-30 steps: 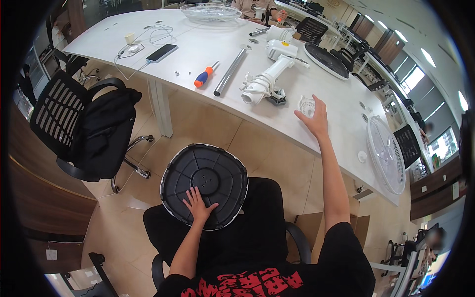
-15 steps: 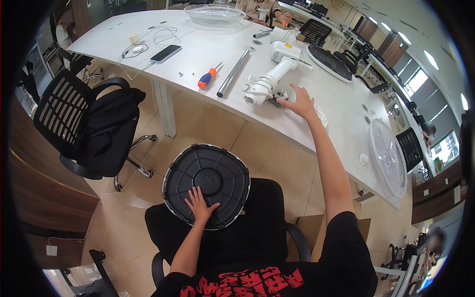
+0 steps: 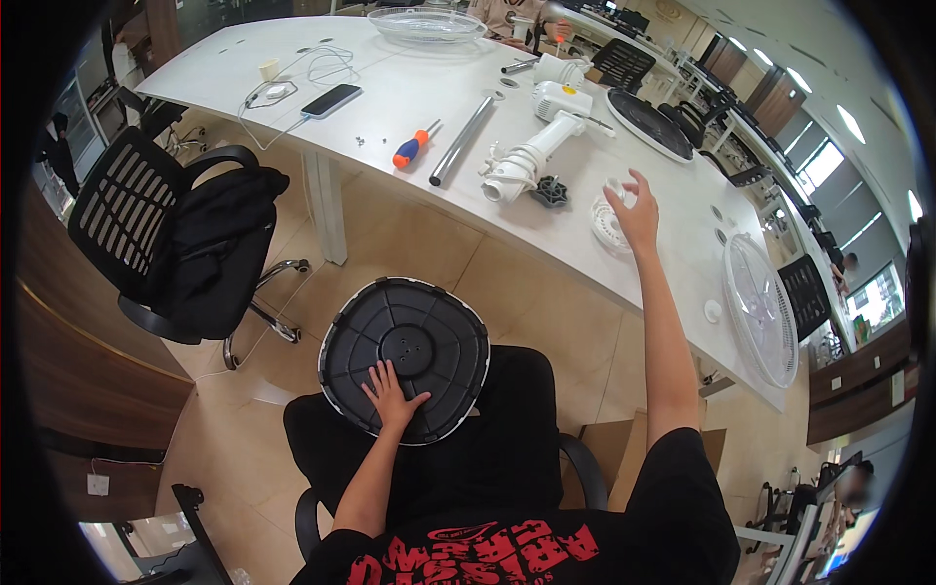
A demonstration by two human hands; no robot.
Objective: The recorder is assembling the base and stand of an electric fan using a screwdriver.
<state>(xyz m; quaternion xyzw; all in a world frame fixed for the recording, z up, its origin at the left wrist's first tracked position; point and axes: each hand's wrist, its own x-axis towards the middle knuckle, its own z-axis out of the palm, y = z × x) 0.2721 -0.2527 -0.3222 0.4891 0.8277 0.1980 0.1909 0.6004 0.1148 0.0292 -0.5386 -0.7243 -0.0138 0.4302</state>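
Observation:
A round black fan base [image 3: 450,336] with a pale rim rests underside up on my lap. My left hand [image 3: 395,402] lies flat on its ribbed surface, fingers spread. My right hand [image 3: 639,219] reaches over the table, open, thumb and fingers curved apart beside a white round slotted part [image 3: 605,226] with a small white piece near the thumb. Whether the thumb touches that piece, I cannot tell. Left of this hand sits a dark knob with a lobed edge [image 3: 551,191], next to the white fan body [image 3: 536,146] with its cord wrapped round the neck.
On the white table [image 3: 390,210] lie a metal tube [image 3: 461,142], an orange-and-blue screwdriver [image 3: 411,148], small screws, a phone [image 3: 331,100] with cables, and clear fan grilles [image 3: 759,310]. A black chair [image 3: 146,244] stands at left. Another person [image 3: 505,15] sits across the table.
My right hand has moved right, away from the dark knob, which now shows fully, to the white slotted part. My left hand stays on the fan base.

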